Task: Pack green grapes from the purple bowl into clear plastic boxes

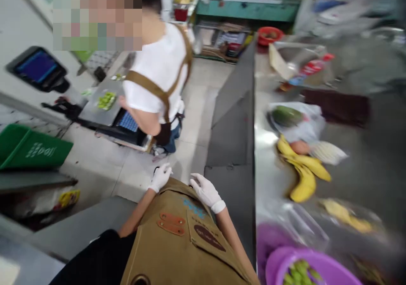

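My left hand [161, 177], in a white glove, hangs in front of my brown apron [165, 251] with its fingers bent inward. A small dark curved piece shows at its outer edge; what it is I cannot make out. My right hand [207, 192], also gloved in white, is at the other side of the apron, its fingers loosely stretched and apart. I see nothing held in it. A gap separates the two hands, and both are apart from the steel counter on the right.
On the steel counter [264, 149] lie bananas [304, 187], an avocado-like green fruit [287, 116] on a plastic bag, and a purple basin [275, 268] of green fruit. A person in a white shirt [155, 73] stands ahead-left, beside a scale [108, 103]. A green bin [34, 147] is at left.
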A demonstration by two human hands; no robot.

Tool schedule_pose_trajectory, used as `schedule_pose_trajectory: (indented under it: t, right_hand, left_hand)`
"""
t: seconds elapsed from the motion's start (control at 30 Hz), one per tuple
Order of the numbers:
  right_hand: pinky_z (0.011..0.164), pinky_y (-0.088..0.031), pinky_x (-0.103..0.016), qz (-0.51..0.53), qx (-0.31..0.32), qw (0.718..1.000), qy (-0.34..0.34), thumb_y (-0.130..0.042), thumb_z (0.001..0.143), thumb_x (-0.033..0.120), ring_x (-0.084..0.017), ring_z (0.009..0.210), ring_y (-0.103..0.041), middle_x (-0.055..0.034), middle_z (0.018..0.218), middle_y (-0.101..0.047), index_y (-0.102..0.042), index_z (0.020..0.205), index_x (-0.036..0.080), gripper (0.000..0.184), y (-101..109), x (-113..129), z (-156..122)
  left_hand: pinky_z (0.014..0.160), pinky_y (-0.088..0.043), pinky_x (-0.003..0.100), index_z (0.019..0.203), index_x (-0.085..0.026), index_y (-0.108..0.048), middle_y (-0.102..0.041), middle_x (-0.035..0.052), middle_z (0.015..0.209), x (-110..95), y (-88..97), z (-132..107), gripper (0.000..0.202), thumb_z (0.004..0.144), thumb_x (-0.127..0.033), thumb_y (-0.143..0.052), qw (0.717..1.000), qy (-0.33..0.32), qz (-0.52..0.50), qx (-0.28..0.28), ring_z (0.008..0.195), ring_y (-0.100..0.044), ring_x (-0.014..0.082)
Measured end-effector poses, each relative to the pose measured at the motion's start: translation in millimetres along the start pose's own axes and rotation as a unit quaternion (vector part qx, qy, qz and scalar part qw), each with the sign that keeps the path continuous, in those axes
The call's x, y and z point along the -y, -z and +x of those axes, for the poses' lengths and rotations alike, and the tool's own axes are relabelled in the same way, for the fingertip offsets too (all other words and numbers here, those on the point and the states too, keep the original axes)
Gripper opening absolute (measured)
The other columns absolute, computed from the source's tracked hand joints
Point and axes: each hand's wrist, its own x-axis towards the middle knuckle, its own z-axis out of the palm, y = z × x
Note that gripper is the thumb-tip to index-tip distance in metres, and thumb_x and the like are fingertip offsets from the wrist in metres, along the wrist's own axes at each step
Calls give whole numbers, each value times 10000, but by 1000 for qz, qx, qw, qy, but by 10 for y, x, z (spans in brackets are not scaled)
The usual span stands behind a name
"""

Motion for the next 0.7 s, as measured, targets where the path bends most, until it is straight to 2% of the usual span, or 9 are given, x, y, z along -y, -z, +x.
schedule_pose_trajectory:
  t: [0.07,0.13,0.23,0.3,0.37,0.43,0.53,0.63,0.7]
  right_hand:
    - [1042,-599,-410,12,-32,999,19,-582,1028,410,-252,1064,-782,-132,1191,-826,-738,1331,186,407,157,-64,-306]
    - [1032,-601,-399,30,-77,996,43,-588,1043,414,-240,1068,-775,-127,1233,-811,-728,1341,197,394,319,-142,-641]
    - [1013,-606,-382,62,-170,982,60,-583,1062,413,-220,1066,-763,-112,1237,-797,-705,1361,205,383,575,-309,-1233]
    - [1009,-609,-375,84,-240,966,48,-575,1073,417,-213,1073,-760,-102,1221,-796,-697,1371,205,385,733,-452,-1693]
    - [1020,-606,-378,104,-315,943,14,-568,1084,432,-217,1088,-763,-94,1208,-805,-714,1348,212,373,855,-625,-2167]
    - [1045,-596,-397,120,-401,907,-41,-565,1090,452,-232,1108,-766,-90,1197,-818,-744,1290,219,356,927,-839,-2604]
    - [1049,-592,-433,140,-533,823,-138,-567,1075,487,-258,1086,-768,-103,1163,-828,-770,1196,208,366,958,-1229,-3109]
    - [1021,-598,-451,144,-612,747,-217,-566,1050,517,-271,1048,-763,-121,1129,-827,-765,1177,192,402,930,-1619,-3447]
    - [1021,-597,-467,138,-620,732,-248,-552,1044,537,-283,1053,-760,-134,1147,-821,-755,1194,186,433,893,-1837,-3610]
  left_hand:
    - [901,-676,477,1035,-315,-816,-848,61,908,-160,-316,-203,210,939,-383,-643,992,-62,-29,105,912,-831,313]
    - [1009,-656,488,1010,-308,-816,-862,63,1045,-342,-493,-236,210,957,-386,-628,977,-111,-39,176,1046,-826,319]
    - [1148,-588,494,1039,-263,-805,-852,59,1184,-753,-728,-86,203,957,-362,-648,956,-183,-26,228,1187,-787,336]
    - [1209,-542,515,1101,-238,-798,-836,75,1251,-1139,-958,-6,243,965,-369,-646,945,-219,-18,243,1248,-760,333]
    - [1239,-519,505,1182,-222,-789,-815,76,1322,-1579,-1246,-43,316,1008,-402,-596,934,-250,-17,254,1308,-732,306]
    - [1229,-532,464,1241,-206,-777,-805,74,1353,-2014,-1558,-216,367,1046,-414,-546,921,-276,-37,272,1320,-725,267]
    - [1172,-575,409,1282,-185,-760,-810,88,1339,-2533,-2008,-623,345,1045,-343,-565,904,-283,-57,315,1251,-757,230]
    - [1150,-586,379,1288,-180,-753,-818,95,1307,-2816,-2398,-950,316,1011,-254,-620,892,-277,-21,356,1193,-777,212]
    - [1148,-580,371,1291,-174,-747,-817,101,1296,-2902,-2629,-1027,319,992,-226,-647,892,-279,-1,356,1183,-777,210]
